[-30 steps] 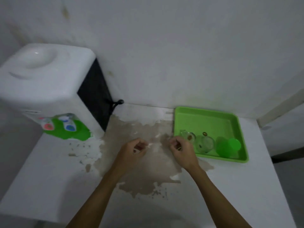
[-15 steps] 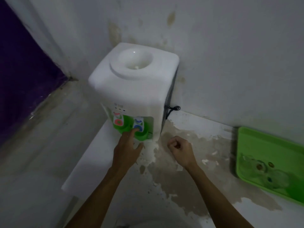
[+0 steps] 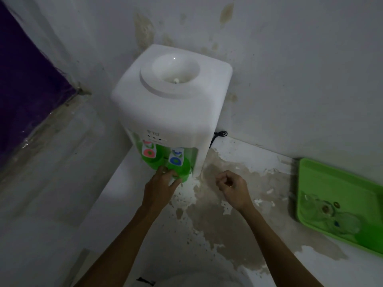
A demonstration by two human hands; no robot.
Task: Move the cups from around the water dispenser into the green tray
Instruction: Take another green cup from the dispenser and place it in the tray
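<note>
A white water dispenser (image 3: 172,104) stands at the table's back left corner. Two green cups sit under its taps, one below the red tap (image 3: 154,161) and one below the blue tap (image 3: 182,167). My left hand (image 3: 160,188) reaches under the taps, with fingers and thumb pinching the near rim of the green cup below the blue tap. To the right of the dispenser, above the table, my right hand (image 3: 234,187) hovers loosely curled and holds nothing. At the right edge lies the green tray (image 3: 331,183), with clear glass cups (image 3: 310,206) lying in its near part.
The white tabletop (image 3: 217,224) has a large brown patch of peeled surface between dispenser and tray. A black cord (image 3: 219,134) hangs behind the dispenser. The wall runs close behind. A purple curtain (image 3: 27,79) hangs at the far left, beyond the table's left edge.
The view has swung left from the tray to the dispenser. My left hand went from mid-table up to the green cup under the blue tap. My right hand followed, still curled.
</note>
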